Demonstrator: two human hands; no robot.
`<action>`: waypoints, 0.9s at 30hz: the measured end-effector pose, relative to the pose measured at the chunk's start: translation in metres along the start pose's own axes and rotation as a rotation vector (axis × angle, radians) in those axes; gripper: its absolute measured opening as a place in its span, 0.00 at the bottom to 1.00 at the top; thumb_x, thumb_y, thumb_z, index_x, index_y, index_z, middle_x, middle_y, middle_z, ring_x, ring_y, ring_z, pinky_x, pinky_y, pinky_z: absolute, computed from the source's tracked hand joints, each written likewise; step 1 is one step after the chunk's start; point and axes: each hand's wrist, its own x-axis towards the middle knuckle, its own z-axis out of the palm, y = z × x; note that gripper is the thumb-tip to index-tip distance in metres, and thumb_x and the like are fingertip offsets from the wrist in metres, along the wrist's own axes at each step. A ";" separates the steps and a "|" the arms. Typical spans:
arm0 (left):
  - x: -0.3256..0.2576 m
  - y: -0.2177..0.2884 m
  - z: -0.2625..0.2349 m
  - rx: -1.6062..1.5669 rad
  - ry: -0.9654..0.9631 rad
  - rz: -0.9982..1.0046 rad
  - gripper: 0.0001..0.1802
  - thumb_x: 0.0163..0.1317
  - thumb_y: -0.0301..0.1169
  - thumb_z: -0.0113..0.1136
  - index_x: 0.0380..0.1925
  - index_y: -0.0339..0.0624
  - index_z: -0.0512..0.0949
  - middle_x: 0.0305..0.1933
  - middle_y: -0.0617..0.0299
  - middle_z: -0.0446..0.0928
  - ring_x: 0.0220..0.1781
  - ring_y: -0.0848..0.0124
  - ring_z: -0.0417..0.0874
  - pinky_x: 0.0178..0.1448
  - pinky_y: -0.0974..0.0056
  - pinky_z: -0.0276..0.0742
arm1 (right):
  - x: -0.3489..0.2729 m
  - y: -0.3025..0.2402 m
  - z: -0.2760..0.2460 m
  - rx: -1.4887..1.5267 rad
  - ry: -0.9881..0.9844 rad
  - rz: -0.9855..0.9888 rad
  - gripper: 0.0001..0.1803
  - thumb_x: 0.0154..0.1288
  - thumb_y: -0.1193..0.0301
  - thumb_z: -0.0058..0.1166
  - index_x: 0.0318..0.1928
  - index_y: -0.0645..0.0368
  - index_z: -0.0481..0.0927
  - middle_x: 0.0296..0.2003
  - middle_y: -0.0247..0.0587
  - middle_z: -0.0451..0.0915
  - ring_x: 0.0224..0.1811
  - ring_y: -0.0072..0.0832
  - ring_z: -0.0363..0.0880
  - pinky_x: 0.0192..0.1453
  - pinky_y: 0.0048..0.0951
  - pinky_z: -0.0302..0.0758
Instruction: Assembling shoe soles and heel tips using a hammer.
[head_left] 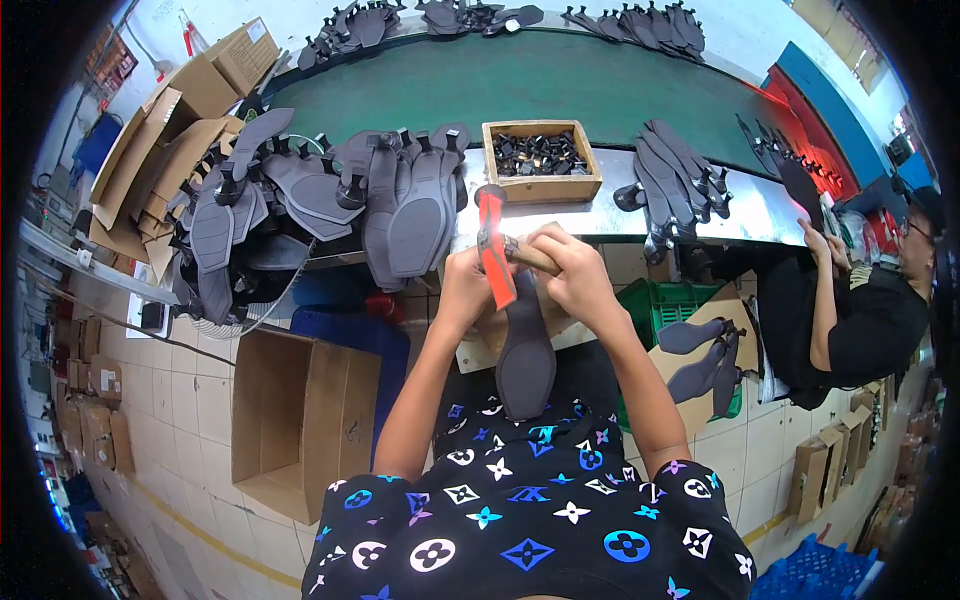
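Note:
A dark grey shoe sole point(527, 372) lies lengthwise in front of me, its wide toe part toward my lap. My left hand point(466, 288) is closed at the sole's far, heel end; the hammer hides part of its fingers. In my right hand point(574, 272) is the wooden handle of a hammer point(496, 252). The hammer's red-orange head hangs over the heel end, right by my left fingers. Whether it touches the sole cannot be made out. Just beyond stands a wooden box point(541, 187) full of small black pieces.
Heeled soles point(420, 222) pile up at the left of the metal bench, and more soles point(672, 180) lie at the right. Behind runs a green conveyor belt point(400, 95). An open carton point(300, 420) stands on the floor at left. At right, a person point(850, 310) sits near a green crate point(660, 300).

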 end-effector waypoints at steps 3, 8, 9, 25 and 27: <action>0.003 0.007 0.002 -0.085 -0.086 -0.120 0.14 0.55 0.26 0.72 0.40 0.32 0.84 0.31 0.55 0.87 0.34 0.80 0.83 0.39 0.67 0.80 | 0.002 0.015 -0.001 0.018 -0.025 0.066 0.15 0.57 0.76 0.61 0.47 0.59 0.82 0.42 0.46 0.81 0.46 0.49 0.80 0.48 0.41 0.77; 0.001 -0.004 0.003 -0.268 -0.081 -0.090 0.14 0.59 0.22 0.68 0.46 0.30 0.83 0.39 0.57 0.87 0.41 0.78 0.85 0.46 0.69 0.80 | 0.002 0.011 0.001 0.182 0.018 0.065 0.12 0.60 0.78 0.59 0.45 0.65 0.81 0.35 0.49 0.81 0.38 0.44 0.82 0.45 0.34 0.76; 0.001 -0.005 0.002 -0.269 -0.077 -0.092 0.14 0.59 0.22 0.68 0.46 0.30 0.83 0.39 0.57 0.87 0.41 0.78 0.85 0.46 0.69 0.80 | 0.002 0.009 0.000 0.191 -0.009 0.091 0.14 0.58 0.82 0.57 0.47 0.67 0.80 0.33 0.51 0.81 0.36 0.42 0.83 0.44 0.32 0.76; -0.004 -0.001 0.011 -0.239 0.033 -0.195 0.15 0.55 0.26 0.74 0.43 0.34 0.86 0.34 0.64 0.87 0.35 0.84 0.80 0.38 0.71 0.78 | 0.008 0.006 0.002 0.067 0.032 0.184 0.10 0.63 0.71 0.63 0.42 0.61 0.83 0.26 0.52 0.80 0.29 0.49 0.81 0.35 0.40 0.75; -0.005 -0.003 0.011 -0.317 0.069 -0.141 0.14 0.55 0.26 0.74 0.42 0.34 0.86 0.33 0.65 0.87 0.33 0.84 0.79 0.36 0.71 0.77 | 0.010 0.005 -0.001 0.063 0.010 0.172 0.09 0.62 0.72 0.62 0.42 0.61 0.83 0.28 0.52 0.81 0.32 0.49 0.81 0.37 0.39 0.75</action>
